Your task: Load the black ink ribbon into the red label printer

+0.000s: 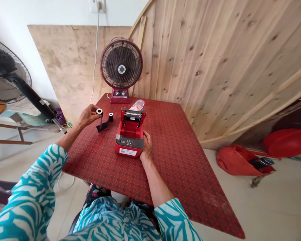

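Note:
A red and black label printer [129, 137] rests on the table with its lid raised, showing the red bay inside. My right hand [146, 144] grips its right side, the fingers partly hidden behind the body. Off to the printer's left, my left hand [89, 115] pinches a small ribbon roll [99, 111] with a white core, held just over the tabletop. Black ribbon film [104, 125] hangs from that roll and lies across the table to a second ribbon roll [111, 116], which stands on end.
A clear plastic bottle [137, 105] lies behind the printer. At the table's [170, 160] back edge stands a maroon fan [121, 68]; a pedestal fan [27, 88] is at the left. A red bag [237, 160] sits on the floor to the right. Wooden boards [203, 67] line the wall.

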A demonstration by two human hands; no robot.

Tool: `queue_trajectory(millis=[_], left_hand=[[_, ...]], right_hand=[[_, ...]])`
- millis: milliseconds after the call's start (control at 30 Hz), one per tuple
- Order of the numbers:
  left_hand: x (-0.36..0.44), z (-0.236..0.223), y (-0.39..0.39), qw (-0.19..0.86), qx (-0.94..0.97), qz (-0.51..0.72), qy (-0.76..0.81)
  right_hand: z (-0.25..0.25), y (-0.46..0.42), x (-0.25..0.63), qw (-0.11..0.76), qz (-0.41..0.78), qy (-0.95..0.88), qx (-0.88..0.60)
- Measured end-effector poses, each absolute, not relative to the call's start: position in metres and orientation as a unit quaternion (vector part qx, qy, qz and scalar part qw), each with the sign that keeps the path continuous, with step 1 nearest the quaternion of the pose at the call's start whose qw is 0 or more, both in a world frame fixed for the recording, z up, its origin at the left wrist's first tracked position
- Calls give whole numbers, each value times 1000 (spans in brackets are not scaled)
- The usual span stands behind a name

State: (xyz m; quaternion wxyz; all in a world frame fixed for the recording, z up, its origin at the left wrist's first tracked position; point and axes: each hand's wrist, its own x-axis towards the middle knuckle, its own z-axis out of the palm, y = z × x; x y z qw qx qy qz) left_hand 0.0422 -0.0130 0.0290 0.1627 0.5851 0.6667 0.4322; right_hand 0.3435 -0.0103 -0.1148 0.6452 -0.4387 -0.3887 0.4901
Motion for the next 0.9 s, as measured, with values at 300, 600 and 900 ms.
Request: queue_trajectory(millis=[300, 600, 900], left_hand=[[31, -33, 33, 160, 536, 390, 731], [36, -20, 36, 160, 590, 392, 687], [78, 2, 59, 17, 690, 87, 718]], right_hand=[[-112, -11, 345, 644, 477, -387, -456], [-112, -13, 346, 640, 484, -391, -450], [-112, -12, 345, 640, 478, -398, -452]])
